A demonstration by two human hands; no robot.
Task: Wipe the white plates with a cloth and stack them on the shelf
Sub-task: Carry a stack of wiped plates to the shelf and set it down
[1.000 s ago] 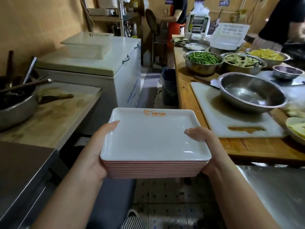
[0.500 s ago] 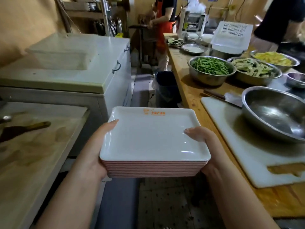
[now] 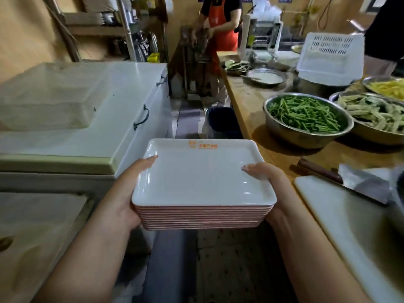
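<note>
A white chest freezer (image 3: 122, 110) occupied the left of the frame. At right, a wooden counter (image 3: 247, 106) carried a steel bowl of green beans (image 3: 305, 117), a white cutting board (image 3: 341, 215) and a cleaver (image 3: 349, 181). A person in an orange apron (image 3: 220, 29) stood at top center.

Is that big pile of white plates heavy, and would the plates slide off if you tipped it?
Probably heavy: the stack of plates is many layers deep, and both the left hand and right hand carry it. The top plate looks glossy, so plates might slip if tilted. They look stiff, not floppy.
</note>
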